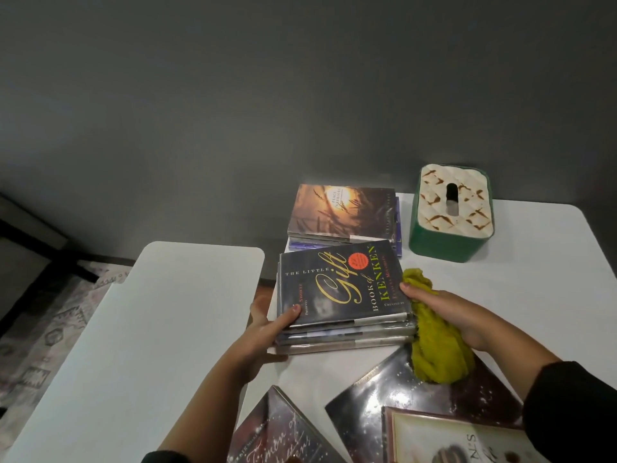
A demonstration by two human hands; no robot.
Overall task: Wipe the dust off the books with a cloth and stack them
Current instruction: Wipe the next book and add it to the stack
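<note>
Head view: hands (267, 329) flanking book stack (344, 295), right clutching cloth (434, 342)

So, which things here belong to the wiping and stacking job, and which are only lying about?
For the job:
- yellow cloth, held in the right hand
- near stack of books, gripped by the left hand
- far stack
- loose books at the front

Lying about:
- green tissue box
- white table

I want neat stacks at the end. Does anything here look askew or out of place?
The near books lie loose and skewed, overlapping each other. The stack between the hands has slightly uneven edges. The far stack looks tidy.
</note>
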